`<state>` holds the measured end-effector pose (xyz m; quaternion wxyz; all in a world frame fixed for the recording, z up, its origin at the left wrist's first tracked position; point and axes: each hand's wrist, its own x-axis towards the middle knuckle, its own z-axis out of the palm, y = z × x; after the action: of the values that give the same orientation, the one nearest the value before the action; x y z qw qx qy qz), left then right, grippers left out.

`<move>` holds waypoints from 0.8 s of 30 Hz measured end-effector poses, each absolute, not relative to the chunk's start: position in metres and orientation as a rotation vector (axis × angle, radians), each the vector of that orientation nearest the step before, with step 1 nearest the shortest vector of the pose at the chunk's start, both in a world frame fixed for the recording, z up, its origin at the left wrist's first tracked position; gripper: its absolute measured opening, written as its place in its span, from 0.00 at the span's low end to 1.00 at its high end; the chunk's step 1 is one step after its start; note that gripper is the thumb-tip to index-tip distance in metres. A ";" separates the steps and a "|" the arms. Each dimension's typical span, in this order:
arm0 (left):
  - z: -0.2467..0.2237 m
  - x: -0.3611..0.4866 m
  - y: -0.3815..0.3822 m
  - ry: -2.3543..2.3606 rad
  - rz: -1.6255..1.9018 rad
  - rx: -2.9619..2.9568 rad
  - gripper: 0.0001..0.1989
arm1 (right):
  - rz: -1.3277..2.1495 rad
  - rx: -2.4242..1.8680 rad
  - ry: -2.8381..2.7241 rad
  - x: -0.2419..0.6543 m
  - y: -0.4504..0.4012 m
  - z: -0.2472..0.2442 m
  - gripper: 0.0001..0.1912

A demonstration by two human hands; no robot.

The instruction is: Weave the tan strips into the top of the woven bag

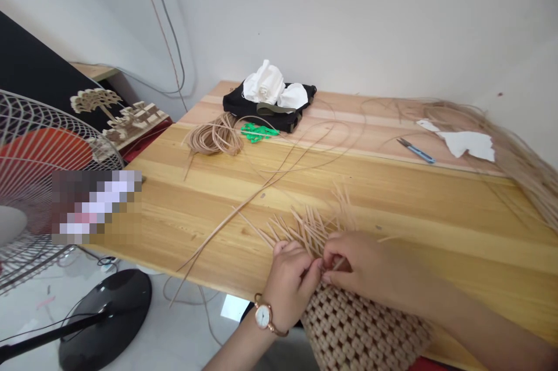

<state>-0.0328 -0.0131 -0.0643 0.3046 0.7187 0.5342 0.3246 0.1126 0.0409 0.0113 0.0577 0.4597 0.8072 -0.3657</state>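
A tan woven piece point(364, 330) with an open lattice pattern lies at the table's front edge, its loose strand ends fanning out beyond the hands. My left hand point(291, 278), with a watch on the wrist, is closed on the upper left edge of the weave, thumb and fingers pressed on strands. Beside it, my right hand point(360, 260) pinches strands at the same edge, its fingertips nearly touching my left thumb. The exact strand between the fingers is too small to make out.
On the wooden table point(174, 214) lie long loose strands, a coiled bundle point(215, 135), green netting point(258, 132), a black bag point(239, 102) with white tissue point(264, 85), and blue snips point(416, 151). More strands point(523, 156) spread at right. A fan point(39, 167) stands left.
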 end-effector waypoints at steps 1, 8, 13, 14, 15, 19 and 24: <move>-0.064 -0.033 -0.013 1.417 0.858 1.908 0.15 | -1.124 1.474 2.386 0.111 0.041 0.009 0.04; -0.063 -0.031 -0.014 1.416 0.863 1.935 0.16 | -1.259 1.666 2.057 0.108 0.046 0.007 0.10; -0.061 -0.032 -0.014 1.387 0.899 1.965 0.15 | -1.565 1.387 1.976 0.115 0.056 0.010 0.10; -0.061 -0.032 -0.014 1.375 0.907 1.973 0.15 | -1.611 1.304 1.962 0.116 0.059 0.010 0.11; -0.060 -0.033 -0.014 1.362 0.914 1.980 0.15 | -1.650 1.214 1.955 0.116 0.062 0.010 0.11; -0.062 -0.037 -0.015 1.308 0.923 1.998 0.14 | -1.713 0.868 2.004 0.119 0.068 0.013 0.11; -0.064 -0.042 -0.013 1.337 0.921 2.007 0.15 | -1.296 1.215 2.281 0.120 0.053 0.012 0.11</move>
<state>-0.0422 -0.0131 -0.0639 0.2764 0.7472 0.4979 0.3427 0.1200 0.0530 0.0116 0.1250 0.4171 0.7827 -0.4448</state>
